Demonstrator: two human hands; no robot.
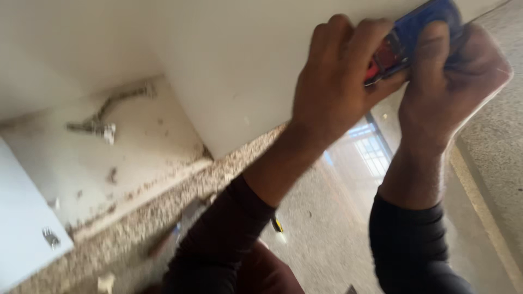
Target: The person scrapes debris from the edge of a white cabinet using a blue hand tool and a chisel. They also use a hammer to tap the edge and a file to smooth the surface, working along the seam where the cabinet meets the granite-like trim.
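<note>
Up top, both your hands clamp a blue and red hand tool (414,38) against the white panel's edge.

Your left hand (332,81) wraps its fingers over the panel edge and pinches the tool's red end with the thumb; your right hand (449,81) closes around the blue body, thumb pressed along it. That white panel (245,60) fills the upper part of the view, its lower corner hanging just above the speckled stone floor (327,228). Left of that corner, a pale wall (109,163) carries a metal pipe fitting (101,126) and chipped patches. Near the floor's lower left edge sits another white board (22,218). Your dark sleeves (229,234) cover both forearms.
</note>
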